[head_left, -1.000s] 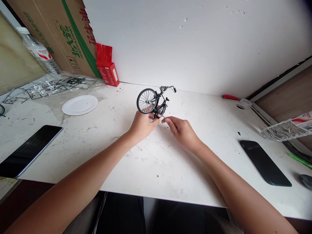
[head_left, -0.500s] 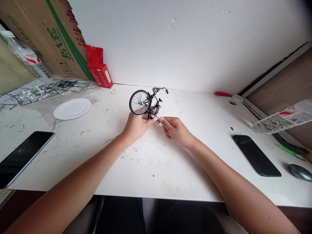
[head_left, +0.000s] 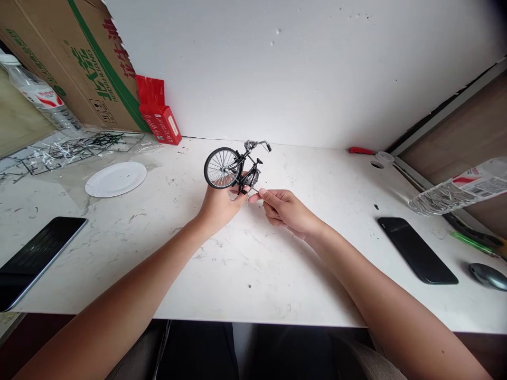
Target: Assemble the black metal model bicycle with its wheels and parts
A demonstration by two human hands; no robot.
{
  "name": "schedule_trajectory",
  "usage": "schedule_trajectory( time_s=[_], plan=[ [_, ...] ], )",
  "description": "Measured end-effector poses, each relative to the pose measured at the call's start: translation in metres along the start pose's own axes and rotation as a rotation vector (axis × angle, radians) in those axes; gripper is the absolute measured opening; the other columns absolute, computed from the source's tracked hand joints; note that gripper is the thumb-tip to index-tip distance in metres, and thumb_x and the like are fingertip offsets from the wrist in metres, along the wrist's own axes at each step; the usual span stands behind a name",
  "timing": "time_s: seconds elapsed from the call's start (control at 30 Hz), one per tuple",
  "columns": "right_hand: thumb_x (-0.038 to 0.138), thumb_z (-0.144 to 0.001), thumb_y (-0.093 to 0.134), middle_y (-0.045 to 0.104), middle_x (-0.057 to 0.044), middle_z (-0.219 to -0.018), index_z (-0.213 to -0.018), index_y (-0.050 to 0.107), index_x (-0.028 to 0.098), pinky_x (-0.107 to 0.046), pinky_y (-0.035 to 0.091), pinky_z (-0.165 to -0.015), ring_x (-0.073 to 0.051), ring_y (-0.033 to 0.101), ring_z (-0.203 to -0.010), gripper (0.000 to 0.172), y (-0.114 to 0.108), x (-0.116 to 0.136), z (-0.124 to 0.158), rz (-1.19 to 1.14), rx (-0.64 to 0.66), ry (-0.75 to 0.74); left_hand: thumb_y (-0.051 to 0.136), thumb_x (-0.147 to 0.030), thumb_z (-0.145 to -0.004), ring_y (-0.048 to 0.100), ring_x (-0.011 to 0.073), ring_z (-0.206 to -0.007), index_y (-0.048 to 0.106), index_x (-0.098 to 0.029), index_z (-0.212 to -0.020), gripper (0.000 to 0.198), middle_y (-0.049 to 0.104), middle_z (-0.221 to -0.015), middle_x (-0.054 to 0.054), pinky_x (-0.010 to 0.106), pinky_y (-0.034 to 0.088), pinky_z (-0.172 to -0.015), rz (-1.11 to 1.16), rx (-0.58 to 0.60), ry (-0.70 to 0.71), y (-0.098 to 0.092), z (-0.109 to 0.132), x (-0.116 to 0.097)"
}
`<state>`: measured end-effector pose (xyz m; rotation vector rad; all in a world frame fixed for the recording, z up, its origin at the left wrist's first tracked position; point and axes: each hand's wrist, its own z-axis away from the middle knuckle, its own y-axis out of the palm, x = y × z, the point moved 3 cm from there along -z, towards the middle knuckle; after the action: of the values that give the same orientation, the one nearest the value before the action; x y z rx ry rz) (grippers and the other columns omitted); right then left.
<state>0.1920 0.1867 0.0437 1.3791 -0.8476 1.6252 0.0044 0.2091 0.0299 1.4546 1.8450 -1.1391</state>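
A black model bicycle (head_left: 224, 168) is held tilted above the white table, its spoked wheel to the left and its handlebar up. My left hand (head_left: 217, 208) grips it from below, fingers closed around the lower frame and partly hidden behind the wheel. My right hand (head_left: 283, 207) pinches a thin metal piece (head_left: 254, 189) between thumb and forefinger. That piece points at the pedal and chain area of the bicycle; its kind is too small to tell, and I cannot tell whether it is attached.
On the left are a white paper plate (head_left: 115, 180), plastic part frames (head_left: 75, 150), a phone (head_left: 39, 258), a bottle (head_left: 43, 97) and a red box (head_left: 162, 124) by a carton (head_left: 71, 58). On the right lie a black phone (head_left: 418, 249), a mouse (head_left: 489, 276) and a bottle (head_left: 463, 187).
The bicycle's wheel has swung slightly to the left, and the model sits a little further left. Both hands keep their hold. The whole view has shifted slightly.
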Motion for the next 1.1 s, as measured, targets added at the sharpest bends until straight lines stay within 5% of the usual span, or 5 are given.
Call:
schedule_trajectory(
  time_s=[0.1, 0.5, 0.77, 0.93, 1.1],
  plan=[
    [0.055, -0.106, 0.06, 0.025, 0.011, -0.053, -0.091, 0.073, 0.018, -0.028, 0.023, -0.049, -0.008, 0.018, -0.046, 0.042, 0.0, 0.001, 0.001, -0.058, 0.027, 0.04, 0.073, -0.015, -0.09, 0.077, 0.0184, -0.096, 0.071, -0.019, -0.126, 0.037, 0.078, -0.121, 0.012, 0.031, 0.064, -0.089, -0.015, -0.023, 0.053, 0.0, 0.0, 0.002],
    [0.046, -0.108, 0.059, 0.023, 0.013, -0.054, -0.122, 0.077, 0.015, -0.025, 0.022, -0.048, -0.007, 0.014, -0.044, 0.038, -0.002, 0.0, 0.003, -0.312, 0.089, 0.16, 0.072, -0.018, -0.094, 0.076, 0.0166, -0.093, 0.071, -0.02, -0.124, 0.031, 0.079, -0.12, 0.01, 0.031, 0.063, -0.09, -0.009, -0.032, 0.108, 0.0, -0.001, 0.002],
    [0.048, -0.107, 0.058, 0.029, 0.01, -0.06, -0.112, 0.074, 0.014, -0.025, 0.022, -0.051, -0.008, 0.025, -0.05, 0.037, 0.001, -0.007, -0.002, -0.245, 0.056, 0.099, 0.079, -0.028, -0.089, 0.079, 0.0197, -0.095, 0.069, -0.018, -0.123, 0.037, 0.08, -0.119, 0.012, 0.034, 0.064, -0.091, 0.148, -0.015, -0.081, -0.003, -0.009, 0.025],
    [0.053, -0.102, 0.063, 0.027, 0.009, -0.065, -0.104, 0.068, 0.018, -0.027, 0.02, -0.051, -0.01, 0.025, -0.053, 0.036, -0.005, -0.008, -0.007, -0.209, -0.125, 0.042, 0.087, -0.034, -0.081, 0.079, 0.0256, -0.107, 0.062, -0.014, -0.123, 0.053, 0.08, -0.116, 0.016, 0.04, 0.063, -0.097, 0.424, -0.015, -0.307, 0.0, -0.014, 0.039],
    [0.055, -0.096, 0.071, 0.027, 0.01, -0.064, -0.102, 0.063, 0.021, -0.029, 0.017, -0.05, -0.011, 0.02, -0.055, 0.035, -0.004, -0.004, -0.005, -0.145, -0.376, -0.056, 0.092, -0.039, -0.076, 0.078, 0.0272, -0.106, 0.064, -0.015, -0.119, 0.057, 0.08, -0.116, 0.016, 0.042, 0.065, -0.093, 0.518, 0.024, -0.412, 0.005, -0.012, 0.03]
  ],
)
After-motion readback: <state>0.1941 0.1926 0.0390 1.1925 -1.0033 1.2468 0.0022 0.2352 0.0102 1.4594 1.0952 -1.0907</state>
